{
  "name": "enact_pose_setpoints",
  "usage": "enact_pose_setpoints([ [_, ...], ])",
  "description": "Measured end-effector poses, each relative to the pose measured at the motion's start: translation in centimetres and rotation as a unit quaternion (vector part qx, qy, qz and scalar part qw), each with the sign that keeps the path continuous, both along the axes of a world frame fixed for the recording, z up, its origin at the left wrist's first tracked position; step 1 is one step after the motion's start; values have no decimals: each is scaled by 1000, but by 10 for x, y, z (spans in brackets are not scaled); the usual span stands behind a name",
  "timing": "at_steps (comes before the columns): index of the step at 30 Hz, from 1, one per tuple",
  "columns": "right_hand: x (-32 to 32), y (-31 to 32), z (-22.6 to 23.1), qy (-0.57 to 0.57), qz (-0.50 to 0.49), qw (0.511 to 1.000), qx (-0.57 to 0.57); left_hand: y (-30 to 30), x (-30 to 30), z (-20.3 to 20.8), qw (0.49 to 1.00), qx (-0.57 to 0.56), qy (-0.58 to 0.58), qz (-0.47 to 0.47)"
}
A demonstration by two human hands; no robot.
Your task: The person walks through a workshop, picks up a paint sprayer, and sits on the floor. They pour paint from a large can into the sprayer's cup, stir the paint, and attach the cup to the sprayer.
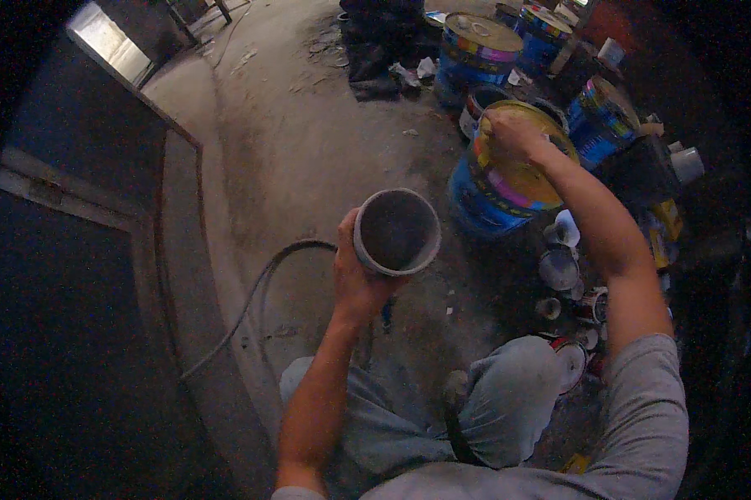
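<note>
In front of me, my left hand (360, 279) is wrapped round a round grey cup (397, 271), whose open mouth faces up. The cup's inside is dark, and I cannot make out what it holds. A dark hose (263, 279) rises from the floor and ends behind that hand; a small blue part (386, 312) shows below it. To the right, my right hand (515, 137) reaches over a blue paint bucket (480, 196) and grips the far edge of its yellowish lid (525, 179), fingers curled down. The bucket's far rim is partly hidden by the hand.
More blue paint buckets (475, 62) stand at the far right. Several small cans and cups (559, 268) lie beside my right knee. A dark panel (67, 317) runs along the left. Crumpled scraps (407, 75) lie by a black sheet (374, 58).
</note>
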State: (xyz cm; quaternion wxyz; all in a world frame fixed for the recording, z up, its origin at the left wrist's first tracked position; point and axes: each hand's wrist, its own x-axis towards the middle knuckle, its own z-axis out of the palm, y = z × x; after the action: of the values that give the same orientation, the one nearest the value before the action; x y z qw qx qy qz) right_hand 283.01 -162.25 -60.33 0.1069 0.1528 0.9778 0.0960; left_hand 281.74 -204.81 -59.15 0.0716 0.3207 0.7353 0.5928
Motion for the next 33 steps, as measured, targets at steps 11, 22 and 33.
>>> enact_pose_setpoints([
  [11, -13, -4, 3, 166, -300, 921, -183, 3, 15, 10, 998, 55, -7, 3],
  [22, 66, 11, 39, 224, -89, 967, -84, -23, 8, 12, 995, 39, -91, 3],
  [33, 364, -105, -21, 225, -288, 931, -29, -31, -6, 26, 995, -75, 16, -68],
])
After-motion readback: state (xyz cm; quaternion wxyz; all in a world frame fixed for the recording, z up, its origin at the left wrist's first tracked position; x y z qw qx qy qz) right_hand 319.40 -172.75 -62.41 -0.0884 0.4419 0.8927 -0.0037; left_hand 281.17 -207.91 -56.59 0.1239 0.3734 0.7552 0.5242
